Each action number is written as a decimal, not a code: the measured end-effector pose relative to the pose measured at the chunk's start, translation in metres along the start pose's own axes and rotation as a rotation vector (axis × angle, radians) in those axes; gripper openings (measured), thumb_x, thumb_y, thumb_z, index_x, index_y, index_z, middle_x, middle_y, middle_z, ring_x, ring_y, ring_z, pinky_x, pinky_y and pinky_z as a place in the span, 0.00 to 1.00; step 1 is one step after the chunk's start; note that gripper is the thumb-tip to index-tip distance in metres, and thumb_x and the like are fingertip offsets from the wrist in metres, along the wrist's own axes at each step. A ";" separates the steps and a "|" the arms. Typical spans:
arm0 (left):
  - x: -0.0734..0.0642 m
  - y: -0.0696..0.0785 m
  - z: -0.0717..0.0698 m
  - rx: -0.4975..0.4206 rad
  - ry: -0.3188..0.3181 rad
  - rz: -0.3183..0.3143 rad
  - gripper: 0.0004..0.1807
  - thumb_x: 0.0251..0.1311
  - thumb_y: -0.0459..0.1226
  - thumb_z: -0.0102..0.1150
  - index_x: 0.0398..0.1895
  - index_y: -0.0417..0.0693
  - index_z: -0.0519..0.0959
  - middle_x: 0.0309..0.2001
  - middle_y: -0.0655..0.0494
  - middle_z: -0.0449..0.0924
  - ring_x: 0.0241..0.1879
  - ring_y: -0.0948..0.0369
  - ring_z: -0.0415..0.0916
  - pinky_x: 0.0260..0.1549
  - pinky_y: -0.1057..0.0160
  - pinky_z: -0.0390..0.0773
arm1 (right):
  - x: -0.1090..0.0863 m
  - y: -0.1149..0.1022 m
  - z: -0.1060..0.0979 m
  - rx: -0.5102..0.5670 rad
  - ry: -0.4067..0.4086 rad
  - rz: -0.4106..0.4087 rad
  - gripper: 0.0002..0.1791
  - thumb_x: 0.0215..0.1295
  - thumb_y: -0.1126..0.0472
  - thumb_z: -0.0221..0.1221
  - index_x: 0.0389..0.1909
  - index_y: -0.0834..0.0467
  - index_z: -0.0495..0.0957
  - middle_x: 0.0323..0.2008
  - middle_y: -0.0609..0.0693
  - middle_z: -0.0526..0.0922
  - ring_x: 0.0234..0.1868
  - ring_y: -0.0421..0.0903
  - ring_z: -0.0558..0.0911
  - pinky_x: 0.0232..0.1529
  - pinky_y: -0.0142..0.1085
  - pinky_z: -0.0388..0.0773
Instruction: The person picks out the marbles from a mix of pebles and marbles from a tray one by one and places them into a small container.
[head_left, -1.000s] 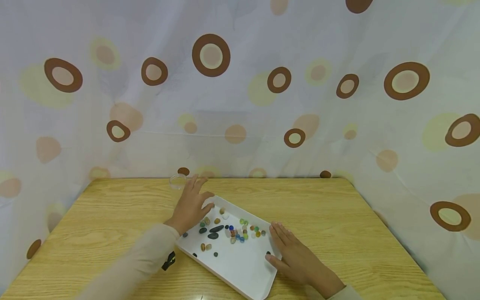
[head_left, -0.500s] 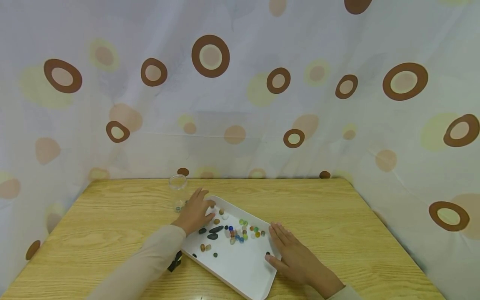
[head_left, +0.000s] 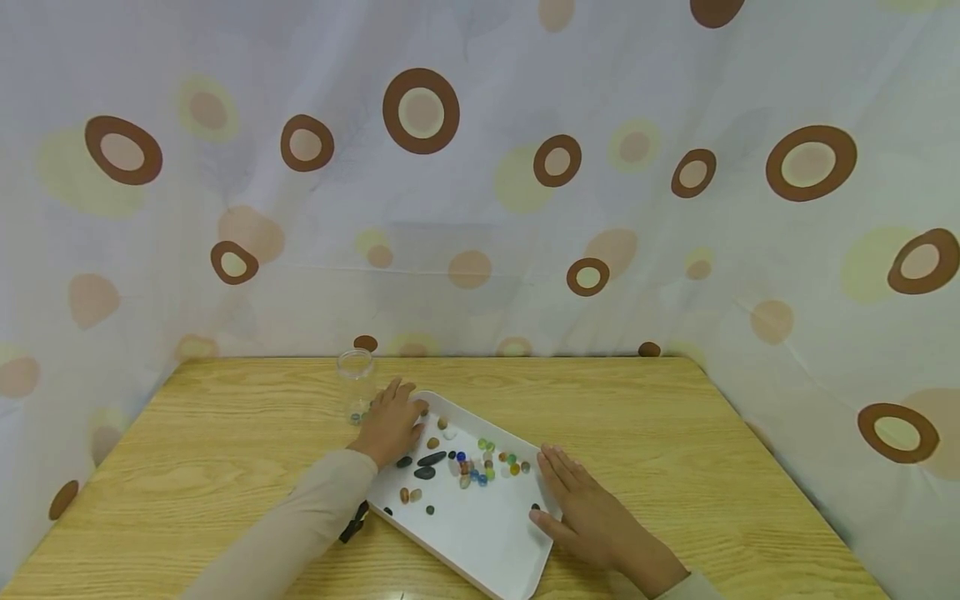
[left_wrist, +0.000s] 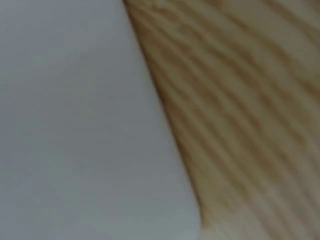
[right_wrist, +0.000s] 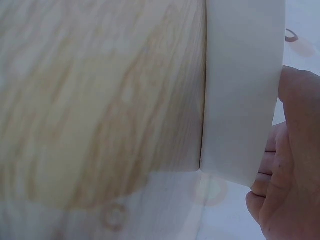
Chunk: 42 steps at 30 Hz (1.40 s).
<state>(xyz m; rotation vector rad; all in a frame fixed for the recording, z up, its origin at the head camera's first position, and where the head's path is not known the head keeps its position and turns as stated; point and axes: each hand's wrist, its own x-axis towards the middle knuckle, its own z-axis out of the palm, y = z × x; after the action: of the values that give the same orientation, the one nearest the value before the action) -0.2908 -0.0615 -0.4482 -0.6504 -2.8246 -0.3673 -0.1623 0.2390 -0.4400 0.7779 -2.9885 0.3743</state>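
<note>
Tray (head_left: 480, 533), head view: one, on the table (head_left: 675, 467); three larger dark stones (head_left: 424, 472); beads (head_left: 482, 479) we cannot count.
Tray ends: partly hidden by left hand (head_left: 387, 432), fingers spread, and right hand (head_left: 600, 521), fingers straight.
Jar (head_left: 356, 383): one, mostly masked by the left hand a second ago, now largely exposed.
Left wrist view: tray, blurred.
Right wrist view: tray; right hand cut off.

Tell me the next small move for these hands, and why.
Probably turn the white tray gently to square it with the table: it lies skewed, and the left hand and right hand are at its opposite ends, which should help steer it.
</note>
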 end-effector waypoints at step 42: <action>-0.001 0.003 -0.003 0.170 0.099 0.035 0.01 0.52 0.33 0.69 0.29 0.46 0.85 0.46 0.45 0.80 0.60 0.44 0.69 0.62 0.46 0.66 | -0.001 -0.002 -0.001 0.013 -0.005 0.006 0.42 0.72 0.40 0.45 0.72 0.69 0.51 0.73 0.63 0.51 0.74 0.59 0.51 0.70 0.55 0.52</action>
<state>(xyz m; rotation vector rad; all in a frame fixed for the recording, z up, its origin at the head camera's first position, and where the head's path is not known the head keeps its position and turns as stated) -0.2880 -0.0599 -0.4446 -0.6264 -2.7088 -0.1467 -0.1606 0.2382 -0.4386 0.7723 -2.9967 0.3936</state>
